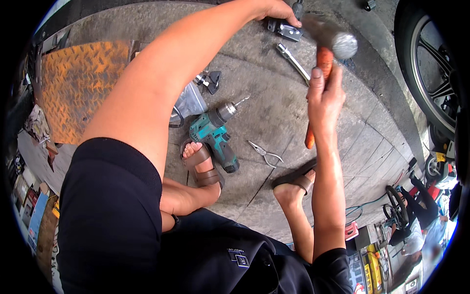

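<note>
My right hand (325,100) is closed around the orange handle of a hammer (324,58). The hammer's metal head is raised, slightly blurred, just right of a shiny block-shaped metal part (290,33) on the ground. My left hand (280,11) reaches far forward and grips that part, its thumb along the top; most of the other fingers are hidden. A dark ribbed piece (297,7) shows beside the fingertips. Between the two hands and nearer to me lies a silver metal rod or socket tool (293,61).
A teal cordless drill (215,137) with a bit lies by my left foot, pliers (265,154) between my feet. Keys (211,82) and a clear plastic bag (191,103) are under my left arm. A rusty tread plate (85,90) is left, a wheel (433,68) right; another person (421,208) is beyond.
</note>
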A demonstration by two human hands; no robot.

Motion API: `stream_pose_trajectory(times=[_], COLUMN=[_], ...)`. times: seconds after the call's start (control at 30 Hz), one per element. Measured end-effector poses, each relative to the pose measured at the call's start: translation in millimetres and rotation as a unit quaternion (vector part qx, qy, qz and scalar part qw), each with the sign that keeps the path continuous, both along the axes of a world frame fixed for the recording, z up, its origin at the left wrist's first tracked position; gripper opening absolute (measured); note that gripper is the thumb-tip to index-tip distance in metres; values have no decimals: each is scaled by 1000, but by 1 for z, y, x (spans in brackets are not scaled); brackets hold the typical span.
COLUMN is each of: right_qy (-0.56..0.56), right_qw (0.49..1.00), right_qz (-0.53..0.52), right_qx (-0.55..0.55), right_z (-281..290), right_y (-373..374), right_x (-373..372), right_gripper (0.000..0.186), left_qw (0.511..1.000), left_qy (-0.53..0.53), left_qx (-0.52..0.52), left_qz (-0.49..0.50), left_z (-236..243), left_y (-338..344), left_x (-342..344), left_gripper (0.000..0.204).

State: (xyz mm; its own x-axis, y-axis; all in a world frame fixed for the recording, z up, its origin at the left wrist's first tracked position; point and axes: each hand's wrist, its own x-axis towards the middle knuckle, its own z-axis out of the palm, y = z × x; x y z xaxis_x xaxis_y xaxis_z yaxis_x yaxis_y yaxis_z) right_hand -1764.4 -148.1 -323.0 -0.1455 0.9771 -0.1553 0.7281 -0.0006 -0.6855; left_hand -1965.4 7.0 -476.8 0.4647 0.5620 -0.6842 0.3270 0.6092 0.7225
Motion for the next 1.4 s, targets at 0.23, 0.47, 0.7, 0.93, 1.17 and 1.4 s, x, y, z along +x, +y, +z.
stream_pose_trajectory(times=[0.23,0.47,0.7,0.93,1.17,1.4], right_qy=[-19,-72,11,-120,36,665], right_qw=[997,996,993,990,997,657], right_qz=[0,11,-76,-52,-48,-9], right_qx=[-75,-61,-93,-47,-42,-354], right_z=[-10,-32,-10,-5,36,183], right_y=[11,5,-26,-123,-84,0], right_x=[3,10,44,115,80,-25], right_gripper=[28,27,26,30,23,44], left_qw=[998,999,998,973,939,841], left_qy=[-16,-8,40,-159,-284,-359], left_qx=[49,22,49,142,120,403], left_qz=[29,26,-13,86,154,36], left_z=[-2,25,36,74,197,330], left_y=[-3,-16,-15,-28,-37,-80], left_x=[5,4,-3,-32,-31,-20], left_gripper=[15,37,50,48,33,37])
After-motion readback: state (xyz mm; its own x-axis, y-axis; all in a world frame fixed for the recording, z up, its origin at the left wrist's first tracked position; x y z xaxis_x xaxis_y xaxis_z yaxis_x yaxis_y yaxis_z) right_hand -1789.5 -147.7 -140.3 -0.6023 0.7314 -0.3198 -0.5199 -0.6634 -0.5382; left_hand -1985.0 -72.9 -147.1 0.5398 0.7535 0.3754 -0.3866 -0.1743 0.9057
